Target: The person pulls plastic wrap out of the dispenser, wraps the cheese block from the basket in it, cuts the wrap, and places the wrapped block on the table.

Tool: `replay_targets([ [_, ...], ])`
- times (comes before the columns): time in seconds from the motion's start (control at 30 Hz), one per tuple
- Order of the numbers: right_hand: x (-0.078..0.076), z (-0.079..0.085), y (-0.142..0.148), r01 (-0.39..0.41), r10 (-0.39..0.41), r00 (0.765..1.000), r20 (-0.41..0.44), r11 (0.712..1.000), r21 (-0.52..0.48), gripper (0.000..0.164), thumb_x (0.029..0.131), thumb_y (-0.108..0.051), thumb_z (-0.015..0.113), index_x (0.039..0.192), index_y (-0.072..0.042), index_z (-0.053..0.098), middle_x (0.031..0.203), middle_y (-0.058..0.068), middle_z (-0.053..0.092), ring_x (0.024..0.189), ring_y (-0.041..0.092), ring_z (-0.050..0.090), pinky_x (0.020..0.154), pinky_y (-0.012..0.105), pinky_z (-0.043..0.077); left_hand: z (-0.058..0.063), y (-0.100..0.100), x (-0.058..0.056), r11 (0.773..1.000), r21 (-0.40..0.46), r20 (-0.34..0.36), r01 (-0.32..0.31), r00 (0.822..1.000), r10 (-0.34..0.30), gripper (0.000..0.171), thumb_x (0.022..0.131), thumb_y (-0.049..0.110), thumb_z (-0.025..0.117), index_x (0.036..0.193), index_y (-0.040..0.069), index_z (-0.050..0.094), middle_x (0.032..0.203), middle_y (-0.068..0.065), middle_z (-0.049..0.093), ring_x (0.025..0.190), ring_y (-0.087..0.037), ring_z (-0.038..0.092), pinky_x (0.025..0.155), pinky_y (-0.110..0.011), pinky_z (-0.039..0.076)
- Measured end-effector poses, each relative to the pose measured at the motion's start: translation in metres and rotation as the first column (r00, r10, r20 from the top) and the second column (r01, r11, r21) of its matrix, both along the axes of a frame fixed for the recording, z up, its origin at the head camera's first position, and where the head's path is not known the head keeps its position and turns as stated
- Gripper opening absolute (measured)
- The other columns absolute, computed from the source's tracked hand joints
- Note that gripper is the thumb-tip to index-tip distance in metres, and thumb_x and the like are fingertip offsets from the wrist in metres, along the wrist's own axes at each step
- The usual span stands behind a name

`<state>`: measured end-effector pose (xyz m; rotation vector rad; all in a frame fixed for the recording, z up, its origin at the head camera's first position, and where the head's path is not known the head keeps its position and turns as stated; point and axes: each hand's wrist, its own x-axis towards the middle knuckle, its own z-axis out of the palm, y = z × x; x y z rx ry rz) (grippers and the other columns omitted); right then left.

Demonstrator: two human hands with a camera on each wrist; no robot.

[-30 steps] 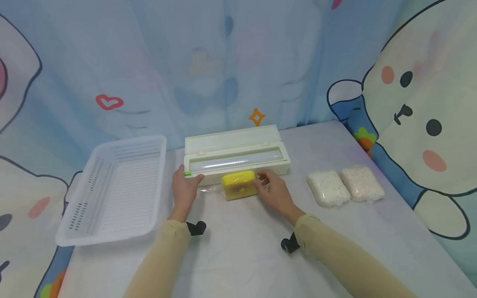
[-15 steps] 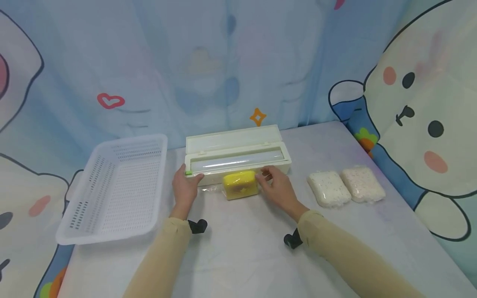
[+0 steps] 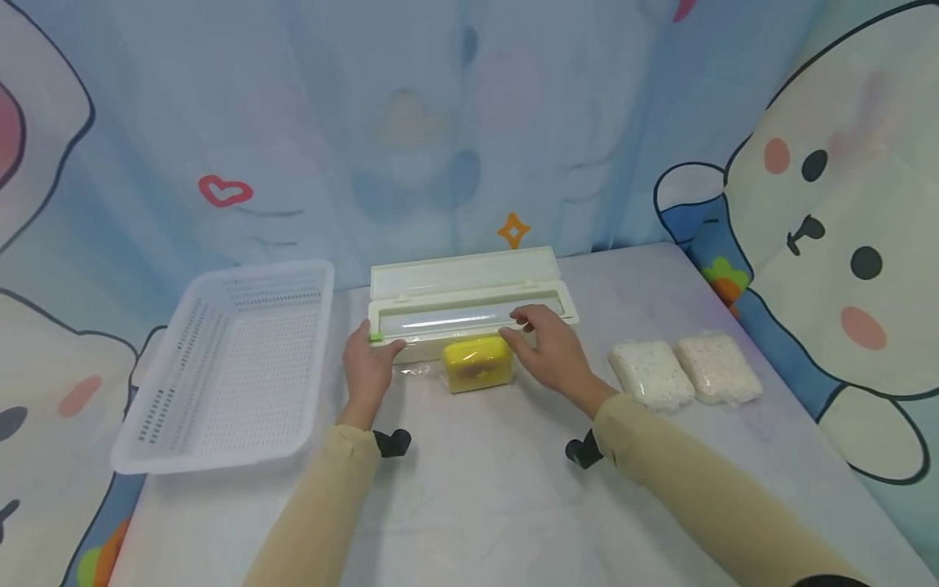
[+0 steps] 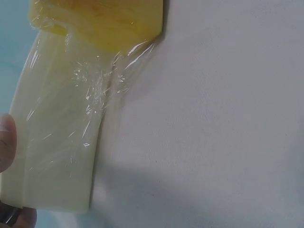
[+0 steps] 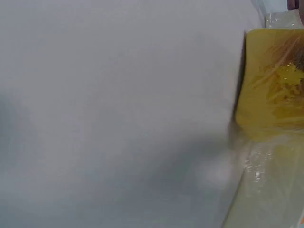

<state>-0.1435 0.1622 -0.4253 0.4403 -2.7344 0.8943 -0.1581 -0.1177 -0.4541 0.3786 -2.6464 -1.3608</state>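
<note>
A cream cling film dispenser [image 3: 421,351] stands on the table with its lid tipped back, a shiny film roll [image 3: 469,316] inside. My left hand [image 3: 367,371] grips its left end, thumb along the front. Against the front stands a yellow rounded block [image 3: 477,364] with clear film on it. In the left wrist view, crinkled film [image 4: 88,95] stretches from the block over the dispenser's front. My right hand [image 3: 546,350], fingers loosely bent and apart, hovers by the dispenser's right end, just right of the block. Nothing shows in its grasp.
Left of the dispenser stands a white perforated basket [image 3: 315,383]. Two film-wrapped pale blocks, one speckled white [image 3: 651,375] and one pinkish [image 3: 717,367], lie side by side at the right. A printed curtain [image 3: 411,139] hangs behind the table.
My right hand has come away from the yellow block's right side and risen slightly toward the dispenser's slot. The left hand keeps its hold; the block stays in place.
</note>
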Motion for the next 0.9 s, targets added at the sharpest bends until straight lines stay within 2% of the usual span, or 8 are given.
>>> replay_targets([
  [0.2, -0.011, 0.015, -0.012, -0.086, 0.093, 0.994, -0.059, 0.989, 0.119, 0.033, 0.102, -0.032, 0.063, 0.119, -0.004, 0.067, 0.119, 0.013, 0.068, 0.11, 0.03, 0.064, 0.098, 0.046, 0.056, 0.001, -0.001, -0.001, 1.0, -0.003, -0.016, -0.005, 1.0, 0.005, 0.077, 0.088, 0.024, 0.08, 0.15, -0.003, 0.044, 0.15, -0.024, 0.051, 0.143, -0.038, 0.046, 0.122, -0.048, 0.035],
  [0.37, -0.023, 0.034, -0.02, -0.166, 0.167, 0.986, 0.012, 0.972, 0.167, 0.022, 0.101, -0.022, 0.064, 0.114, -0.005, 0.071, 0.112, 0.012, 0.07, 0.106, 0.029, 0.065, 0.096, 0.045, 0.056, 0.002, -0.002, -0.001, 1.0, -0.001, -0.014, 0.002, 1.0, -0.002, 0.078, 0.087, 0.024, 0.081, 0.15, -0.004, 0.043, 0.151, -0.025, 0.051, 0.143, -0.039, 0.045, 0.122, -0.049, 0.035],
  [0.47, -0.027, 0.042, -0.023, -0.268, 0.246, 0.962, 0.12, 0.938, 0.22, 0.028, 0.097, -0.026, 0.071, 0.117, -0.007, 0.071, 0.117, 0.01, 0.071, 0.111, 0.029, 0.064, 0.099, 0.045, 0.054, 0.002, -0.003, -0.001, 1.0, 0.003, -0.018, 0.011, 1.0, -0.011, 0.078, 0.087, 0.024, 0.081, 0.15, -0.004, 0.044, 0.15, -0.025, 0.051, 0.143, -0.039, 0.045, 0.121, -0.049, 0.035],
  [0.53, -0.027, 0.041, -0.025, -0.347, 0.314, 0.936, 0.157, 0.894, 0.284, 0.035, 0.092, -0.032, 0.077, 0.118, -0.009, 0.072, 0.118, 0.008, 0.07, 0.112, 0.029, 0.063, 0.1, 0.045, 0.053, 0.003, -0.003, -0.001, 1.0, 0.003, -0.024, 0.015, 1.0, -0.015, 0.079, 0.087, 0.025, 0.081, 0.15, -0.004, 0.044, 0.15, -0.025, 0.051, 0.143, -0.04, 0.046, 0.121, -0.05, 0.036],
  [0.6, -0.027, 0.035, -0.027, -0.408, 0.37, 0.913, 0.173, 0.838, 0.362, 0.042, 0.086, -0.036, 0.082, 0.117, -0.01, 0.071, 0.118, 0.007, 0.068, 0.112, 0.028, 0.061, 0.101, 0.043, 0.053, 0.003, -0.004, -0.001, 1.0, 0.004, -0.028, 0.019, 0.999, -0.019, 0.078, 0.087, 0.024, 0.081, 0.15, -0.004, 0.044, 0.149, -0.025, 0.052, 0.142, -0.04, 0.046, 0.121, -0.05, 0.036],
  [0.7, -0.026, 0.024, -0.032, -0.412, 0.391, 0.909, 0.145, 0.785, 0.462, 0.04, 0.085, -0.035, 0.083, 0.115, -0.011, 0.071, 0.112, 0.005, 0.067, 0.104, 0.024, 0.06, 0.095, 0.039, 0.054, 0.003, -0.003, -0.001, 1.0, -0.004, -0.034, 0.019, 0.999, -0.02, 0.076, 0.087, 0.024, 0.081, 0.148, -0.004, 0.046, 0.147, -0.026, 0.054, 0.14, -0.041, 0.048, 0.119, -0.051, 0.038],
  [0.77, -0.027, 0.021, -0.036, -0.396, 0.373, 0.916, 0.149, 0.777, 0.489, 0.035, 0.089, -0.032, 0.08, 0.114, -0.01, 0.071, 0.11, 0.005, 0.067, 0.101, 0.023, 0.06, 0.093, 0.037, 0.054, 0.003, -0.003, -0.001, 1.0, 0.0, -0.029, 0.02, 0.999, -0.02, 0.076, 0.087, 0.024, 0.081, 0.148, -0.004, 0.046, 0.146, -0.026, 0.053, 0.14, -0.041, 0.048, 0.119, -0.051, 0.037],
  [0.9, -0.031, 0.022, -0.041, -0.377, 0.359, 0.924, 0.133, 0.791, 0.482, 0.023, 0.095, -0.027, 0.074, 0.109, -0.009, 0.073, 0.103, 0.003, 0.071, 0.096, 0.022, 0.063, 0.088, 0.036, 0.056, 0.004, -0.003, -0.001, 1.0, 0.004, -0.014, 0.021, 1.0, -0.021, 0.076, 0.089, 0.026, 0.079, 0.15, -0.003, 0.044, 0.148, -0.025, 0.051, 0.141, -0.041, 0.046, 0.12, -0.052, 0.036],
])
